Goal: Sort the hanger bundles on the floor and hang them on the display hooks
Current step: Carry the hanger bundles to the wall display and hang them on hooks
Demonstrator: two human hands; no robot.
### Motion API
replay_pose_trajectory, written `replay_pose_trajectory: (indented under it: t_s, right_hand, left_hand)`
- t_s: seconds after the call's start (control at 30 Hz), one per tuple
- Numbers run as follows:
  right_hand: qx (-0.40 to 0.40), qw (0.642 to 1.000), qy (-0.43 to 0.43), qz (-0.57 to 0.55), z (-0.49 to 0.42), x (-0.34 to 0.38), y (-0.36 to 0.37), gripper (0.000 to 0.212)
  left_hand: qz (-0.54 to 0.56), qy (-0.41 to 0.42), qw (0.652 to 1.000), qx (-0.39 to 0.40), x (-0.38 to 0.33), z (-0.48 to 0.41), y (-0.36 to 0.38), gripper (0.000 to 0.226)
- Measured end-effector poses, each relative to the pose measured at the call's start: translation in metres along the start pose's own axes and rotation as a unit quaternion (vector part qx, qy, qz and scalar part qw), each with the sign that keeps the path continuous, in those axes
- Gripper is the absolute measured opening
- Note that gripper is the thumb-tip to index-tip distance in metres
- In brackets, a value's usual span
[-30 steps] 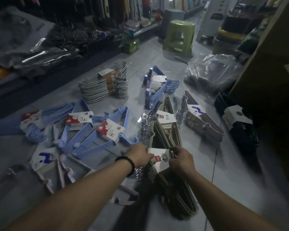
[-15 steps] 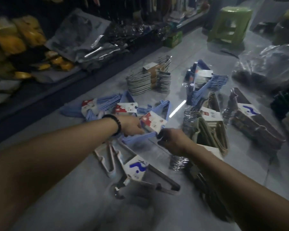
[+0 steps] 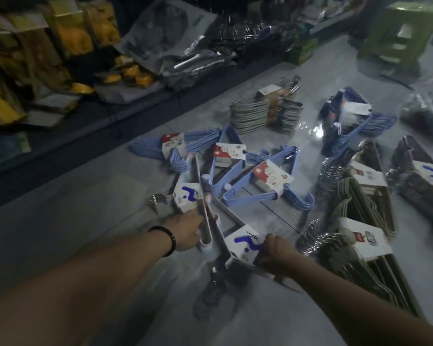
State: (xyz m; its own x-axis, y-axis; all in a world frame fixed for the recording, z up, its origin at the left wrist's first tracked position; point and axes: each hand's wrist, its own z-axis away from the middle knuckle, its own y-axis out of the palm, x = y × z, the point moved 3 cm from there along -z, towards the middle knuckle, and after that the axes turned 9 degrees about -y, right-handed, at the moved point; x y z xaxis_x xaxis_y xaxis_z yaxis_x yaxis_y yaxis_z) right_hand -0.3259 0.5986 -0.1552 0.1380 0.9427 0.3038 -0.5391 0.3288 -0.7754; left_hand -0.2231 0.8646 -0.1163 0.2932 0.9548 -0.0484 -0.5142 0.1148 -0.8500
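Observation:
Several hanger bundles lie on the grey tiled floor. Two pale pink bundles with white-and-blue labels lie nearest me. My left hand (image 3: 185,232), with a black wristband, grips the corner of the left pink bundle (image 3: 189,196). My right hand (image 3: 276,253) holds the near pink bundle (image 3: 243,242) at its label. Beyond them lie three light blue bundles with red-and-white labels (image 3: 270,176). To the right is a beige wire bundle (image 3: 360,236) with chrome hooks. No display hooks are in view.
A stack of grey hangers (image 3: 265,108) and a darker blue bundle (image 3: 347,121) lie farther back. Brown bundles (image 3: 425,176) sit at the right edge. A low shelf of packaged goods (image 3: 85,71) runs along the left. A green stool (image 3: 400,33) stands at the back right.
My hands left the beige bundle, passed over the blue bundles, and now hold the two pink bundles nearer me. The camera has swung left and down.

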Motion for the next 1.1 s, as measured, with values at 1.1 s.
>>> replay_pose_trajectory:
  t_s: [1.1]
  right_hand:
    - [-0.31, 0.935, 0.104, -0.133, 0.208, -0.21, -0.144, 0.023]
  left_hand:
    - [0.328, 0.172, 0.924, 0.097, -0.328, 0.011, -0.093, 0.018]
